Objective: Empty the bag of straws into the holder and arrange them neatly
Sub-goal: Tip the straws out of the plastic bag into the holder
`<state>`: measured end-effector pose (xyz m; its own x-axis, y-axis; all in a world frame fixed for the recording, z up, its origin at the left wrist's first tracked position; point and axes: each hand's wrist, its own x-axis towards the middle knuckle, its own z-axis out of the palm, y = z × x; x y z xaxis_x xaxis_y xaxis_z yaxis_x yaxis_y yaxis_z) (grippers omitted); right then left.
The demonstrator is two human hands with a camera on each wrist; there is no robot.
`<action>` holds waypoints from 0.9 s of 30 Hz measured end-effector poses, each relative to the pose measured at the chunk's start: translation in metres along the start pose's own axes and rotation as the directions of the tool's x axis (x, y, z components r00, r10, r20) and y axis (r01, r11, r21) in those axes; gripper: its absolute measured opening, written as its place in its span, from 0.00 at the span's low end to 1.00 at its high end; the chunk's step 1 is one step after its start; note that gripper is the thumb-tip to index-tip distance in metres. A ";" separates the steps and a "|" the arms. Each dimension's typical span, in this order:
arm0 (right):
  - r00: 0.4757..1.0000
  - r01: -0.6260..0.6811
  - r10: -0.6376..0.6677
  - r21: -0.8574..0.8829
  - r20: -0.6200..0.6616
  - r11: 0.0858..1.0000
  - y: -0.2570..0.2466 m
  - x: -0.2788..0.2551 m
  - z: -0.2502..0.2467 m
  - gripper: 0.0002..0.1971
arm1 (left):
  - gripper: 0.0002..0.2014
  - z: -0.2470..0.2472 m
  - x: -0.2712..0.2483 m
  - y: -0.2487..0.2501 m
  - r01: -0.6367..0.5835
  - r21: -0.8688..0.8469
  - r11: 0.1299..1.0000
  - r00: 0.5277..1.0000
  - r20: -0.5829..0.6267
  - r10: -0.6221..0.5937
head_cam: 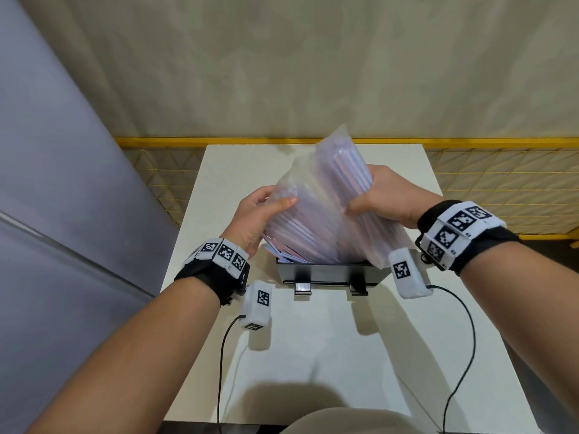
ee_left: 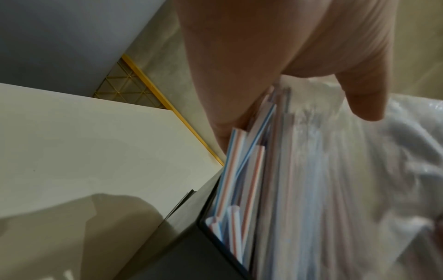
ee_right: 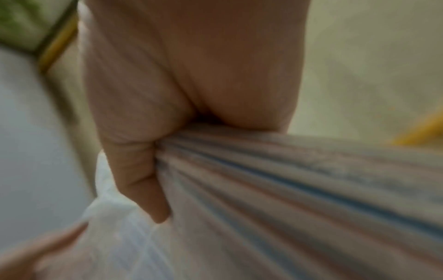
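Observation:
A clear plastic bag (head_cam: 319,195) full of striped straws stands tilted, mouth down, in the black holder (head_cam: 326,272) on the white table (head_cam: 313,339). My left hand (head_cam: 260,214) grips the bag's left side, thumb across the front. My right hand (head_cam: 385,195) grips the right side, fingers curled around the bundle. In the left wrist view loose blue and red striped straws (ee_left: 242,170) poke out of the bag (ee_left: 335,170) into the holder (ee_left: 191,252). The right wrist view is blurred and shows my right hand's thumb (ee_right: 141,176) pressed on the bag (ee_right: 287,189).
The holder sits mid-table with two clips on its near side (head_cam: 302,288). A yellow wire fence (head_cam: 501,183) runs behind the table. A grey panel (head_cam: 62,183) stands on the left. Sensor cables (head_cam: 463,355) hang from both wrists over the near table area.

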<state>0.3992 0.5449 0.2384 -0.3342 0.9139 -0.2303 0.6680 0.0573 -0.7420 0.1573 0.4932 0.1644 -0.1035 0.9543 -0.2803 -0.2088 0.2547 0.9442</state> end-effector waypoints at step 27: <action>0.999 -0.043 0.047 -0.266 0.009 0.963 0.013 0.000 0.002 0.15 | 0.12 0.001 -0.003 -0.002 -0.083 0.174 0.981 0.996 -0.012 0.086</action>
<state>0.4064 0.5449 0.2278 -0.3086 0.9119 -0.2706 0.8342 0.1228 -0.5376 0.1592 0.4903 0.1638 -0.1327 0.9707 -0.2001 -0.0276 0.1982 0.9798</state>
